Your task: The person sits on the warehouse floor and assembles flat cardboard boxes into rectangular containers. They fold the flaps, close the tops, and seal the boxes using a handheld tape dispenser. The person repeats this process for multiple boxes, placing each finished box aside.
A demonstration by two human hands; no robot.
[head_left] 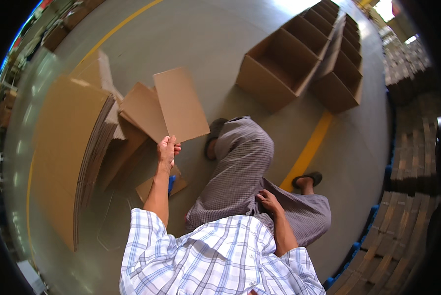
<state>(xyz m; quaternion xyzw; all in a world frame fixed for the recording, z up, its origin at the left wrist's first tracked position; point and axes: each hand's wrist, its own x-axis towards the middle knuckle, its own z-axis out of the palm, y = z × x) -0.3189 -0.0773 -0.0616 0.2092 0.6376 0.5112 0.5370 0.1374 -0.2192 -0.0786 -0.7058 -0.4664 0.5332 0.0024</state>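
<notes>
My left hand (167, 150) is closed on the lower edge of a flat brown cardboard sheet (181, 105), thumb on top, holding it up in front of me. Behind that sheet, more cardboard pieces (142, 110) lean at an angle. My right hand (269, 201) lies on the grey checked cloth (242, 162) over my legs, its fingers slightly apart and nothing seen in them. Beside my left forearm a blue object (171, 183), partly hidden and of unclear kind, is at a small cardboard piece (180, 186).
A tall stack of flattened cardboard (65, 147) stands at my left. Ahead to the right, open cardboard boxes (279, 64) run in two rows along the floor. A yellow line (311, 147) crosses the floor. Bundled cardboard (397, 221) is piled on blue pallets at the far right.
</notes>
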